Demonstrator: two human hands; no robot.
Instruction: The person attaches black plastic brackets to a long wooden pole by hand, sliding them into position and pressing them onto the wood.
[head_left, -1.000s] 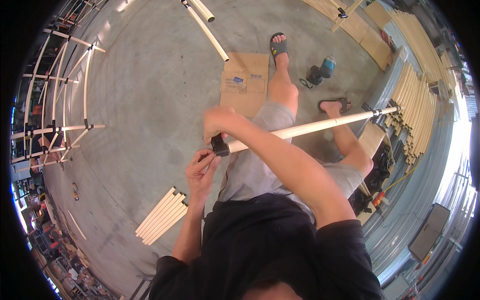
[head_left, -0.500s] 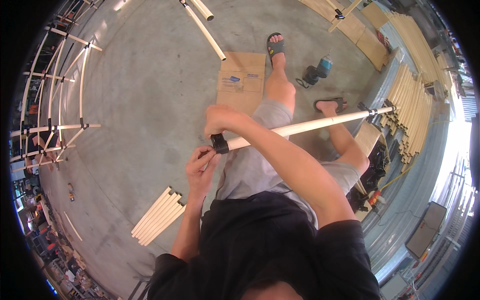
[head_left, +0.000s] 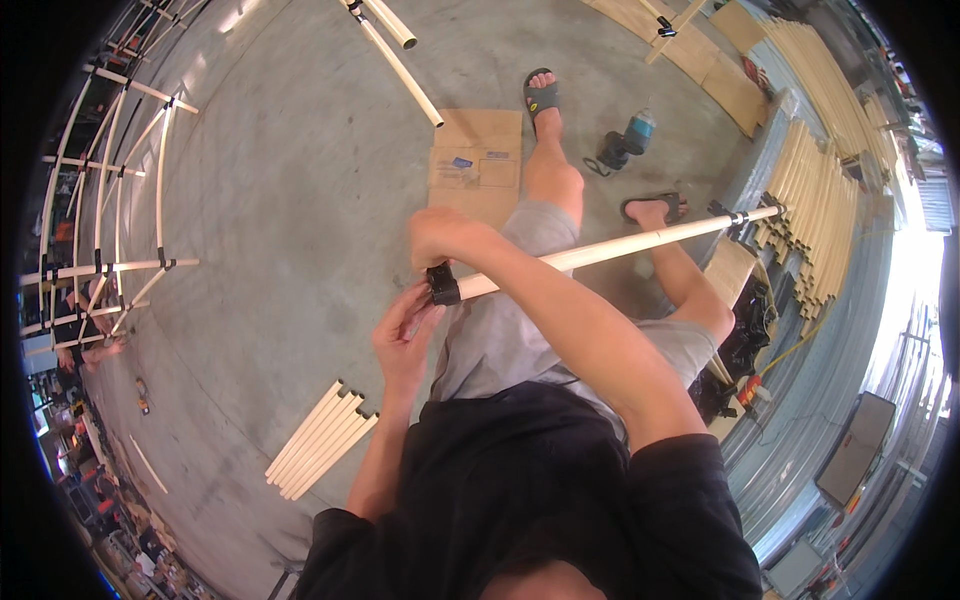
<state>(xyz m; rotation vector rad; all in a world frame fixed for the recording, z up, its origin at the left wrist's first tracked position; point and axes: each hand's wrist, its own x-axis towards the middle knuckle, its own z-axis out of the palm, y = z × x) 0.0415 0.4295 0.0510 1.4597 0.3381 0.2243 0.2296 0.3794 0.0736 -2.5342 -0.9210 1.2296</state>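
Note:
A pale cream pipe (head_left: 640, 243) lies slantwise over my lap, with a black pipe joint (head_left: 443, 286) on its near left end and black fittings (head_left: 740, 218) toward its far right end. My left hand (head_left: 404, 325) is closed at the joint's lower left side, thumb and fingers pinching its edge; whether a small part sits between them is hidden. Curled over the top of the joint is my right hand (head_left: 440, 238), its fingertips out of sight behind the hand. My right forearm crosses above the pipe.
Several short pipes (head_left: 322, 440) lie on the floor at left. A flattened cardboard piece (head_left: 475, 165) and a cordless drill (head_left: 628, 140) are ahead. Pipe frames (head_left: 110, 180) stand far left, with a person beside them. Stacked pipes (head_left: 810, 225) lie right.
My left fingers have shifted slightly up along the joint's left side. The right hand keeps its place over the joint. The view has turned a little.

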